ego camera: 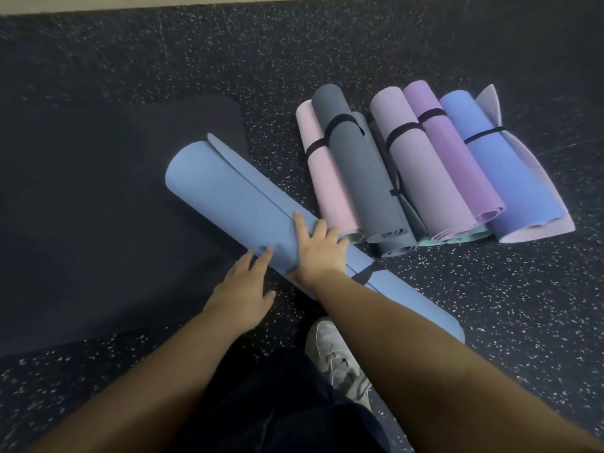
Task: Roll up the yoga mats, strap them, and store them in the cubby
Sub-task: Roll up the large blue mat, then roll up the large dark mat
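Observation:
A rolled light-blue yoga mat (228, 197) lies diagonally on the speckled floor, its loose outer flap on top. A dark strap (364, 274) wraps it near the close end. My right hand (318, 253) presses flat on the roll with fingers spread. Just below the roll, my left hand (243, 291) has its fingertips touching the near side, fingers apart. To the right lies a pile of rolled, strapped mats: pink (328, 178), grey (362, 178), mauve (421, 171), purple (454, 155) and blue (510, 168).
A dark mat (81, 207) lies flat and unrolled on the floor to the left, partly under the light-blue roll. My foot in a pale sneaker (340, 358) stands just below the roll. A light strip (98, 1) runs along the top edge.

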A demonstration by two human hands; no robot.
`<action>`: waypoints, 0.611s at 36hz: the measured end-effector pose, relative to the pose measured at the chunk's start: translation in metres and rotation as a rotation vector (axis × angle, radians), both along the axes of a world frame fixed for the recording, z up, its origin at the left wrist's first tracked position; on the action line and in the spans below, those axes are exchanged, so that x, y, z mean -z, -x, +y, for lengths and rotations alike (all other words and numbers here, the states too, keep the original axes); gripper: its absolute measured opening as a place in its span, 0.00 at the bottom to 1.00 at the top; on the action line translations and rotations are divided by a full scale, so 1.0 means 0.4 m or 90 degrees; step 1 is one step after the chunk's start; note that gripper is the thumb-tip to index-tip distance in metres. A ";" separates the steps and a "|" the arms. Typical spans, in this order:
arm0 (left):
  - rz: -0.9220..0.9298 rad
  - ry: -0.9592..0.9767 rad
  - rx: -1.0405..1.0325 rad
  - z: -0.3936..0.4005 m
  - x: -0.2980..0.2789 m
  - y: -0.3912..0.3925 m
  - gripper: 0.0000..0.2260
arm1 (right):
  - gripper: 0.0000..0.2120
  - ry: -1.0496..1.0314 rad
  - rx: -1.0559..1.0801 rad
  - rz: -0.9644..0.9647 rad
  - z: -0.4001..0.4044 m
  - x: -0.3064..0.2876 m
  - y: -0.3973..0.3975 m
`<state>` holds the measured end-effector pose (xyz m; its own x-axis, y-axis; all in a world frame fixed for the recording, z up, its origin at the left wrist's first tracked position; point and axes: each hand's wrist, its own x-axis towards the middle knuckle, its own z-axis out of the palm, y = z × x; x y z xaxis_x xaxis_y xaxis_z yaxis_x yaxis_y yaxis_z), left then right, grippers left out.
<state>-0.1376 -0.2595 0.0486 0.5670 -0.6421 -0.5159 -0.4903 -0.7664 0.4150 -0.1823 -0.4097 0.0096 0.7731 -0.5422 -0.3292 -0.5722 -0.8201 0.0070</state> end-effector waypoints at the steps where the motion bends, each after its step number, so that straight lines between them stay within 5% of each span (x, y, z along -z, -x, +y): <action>1: 0.004 0.000 -0.005 -0.001 -0.002 -0.001 0.33 | 0.56 0.002 0.000 -0.015 -0.003 0.002 0.005; 22: -0.025 0.035 0.038 0.013 -0.062 0.057 0.33 | 0.55 0.073 0.138 0.060 -0.101 -0.035 0.557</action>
